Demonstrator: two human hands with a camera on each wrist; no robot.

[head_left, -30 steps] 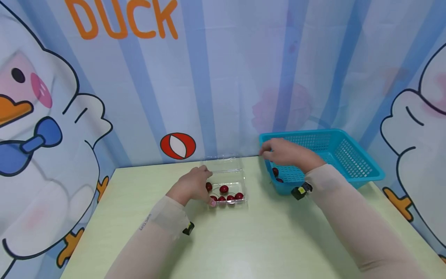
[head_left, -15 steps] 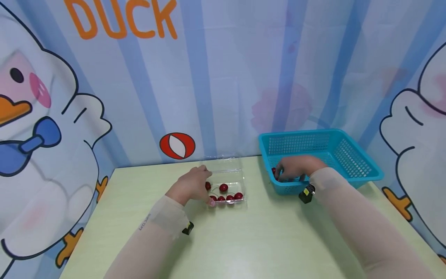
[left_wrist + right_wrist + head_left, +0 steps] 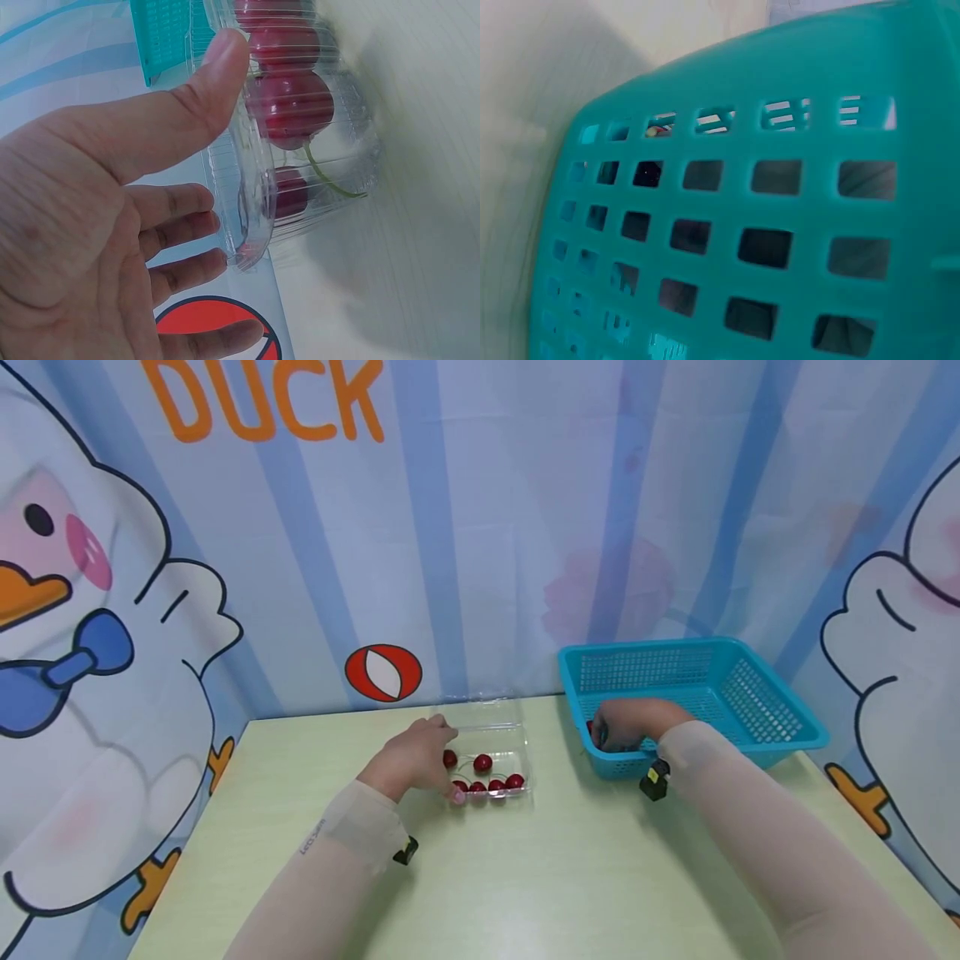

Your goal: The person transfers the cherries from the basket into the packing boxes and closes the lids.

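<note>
A clear plastic clamshell box (image 3: 491,739) stands on the table with its lid folded back, and several red cherries (image 3: 482,764) with stems lie in it. My left hand (image 3: 412,758) grips the box at its near left corner. In the left wrist view, the thumb (image 3: 225,67) lies over the front wall and the fingers are by the left rim. My right hand (image 3: 628,724) is down inside the turquoise basket (image 3: 776,702), at its left end. Red fruit (image 3: 590,727) shows beside its knuckles. The right fingertips are hidden, and the basket wall (image 3: 780,210) fills most of the right wrist view.
The pale table (image 3: 525,877) runs back to a curtain (image 3: 487,527) printed with ducks and stripes. Raised sides surround the basket, which sits at the table's right rear, partly beyond the edge.
My right hand has come down from above the basket's left rim into the basket, and its fingers have drawn in over the cherries there. The left hand and the box stay put.
</note>
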